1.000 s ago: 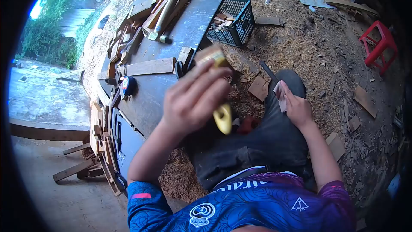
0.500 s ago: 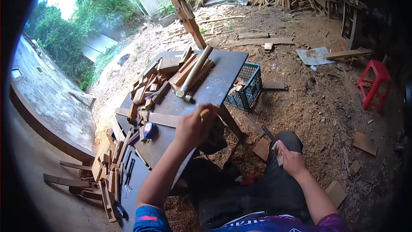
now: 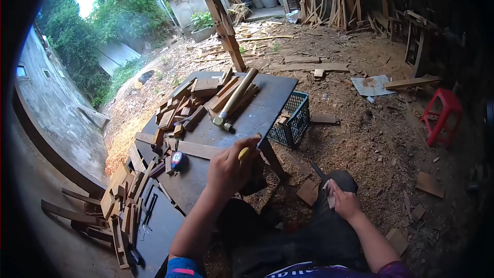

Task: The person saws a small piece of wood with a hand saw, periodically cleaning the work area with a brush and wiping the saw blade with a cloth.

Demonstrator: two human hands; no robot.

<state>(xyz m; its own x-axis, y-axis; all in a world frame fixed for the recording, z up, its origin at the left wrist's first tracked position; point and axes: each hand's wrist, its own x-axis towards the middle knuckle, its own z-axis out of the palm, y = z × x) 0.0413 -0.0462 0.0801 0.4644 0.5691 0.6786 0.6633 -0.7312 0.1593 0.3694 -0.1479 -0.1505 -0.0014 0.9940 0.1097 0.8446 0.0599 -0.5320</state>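
Note:
My left hand (image 3: 226,170) is closed around a tool with a yellow handle (image 3: 244,153), held above the near edge of the dark table (image 3: 262,98). The tool's working end cannot be made out. Over my right thigh, my right hand (image 3: 346,202) pinches a pale folded piece (image 3: 330,194), cloth or sandpaper. A dark narrow strip (image 3: 317,169) sticks out past it; what it belongs to is hidden. On the table, a hammer (image 3: 237,95) with a wooden handle lies across wood offcuts (image 3: 206,86). Closer to my left arm sits a blue tape measure (image 3: 178,160).
A green plastic crate (image 3: 292,123) holding wood pieces stands beside the table. Farther right is a red stool (image 3: 442,116). More wood scraps (image 3: 121,203) are piled at the left. A wooden post (image 3: 221,20) rises behind the table. Shavings and boards litter the ground.
The view has tilted up slightly, so the yard sits lower in the frame. My left hand has turned a little, showing more of the yellow handle. Both hands keep their hold.

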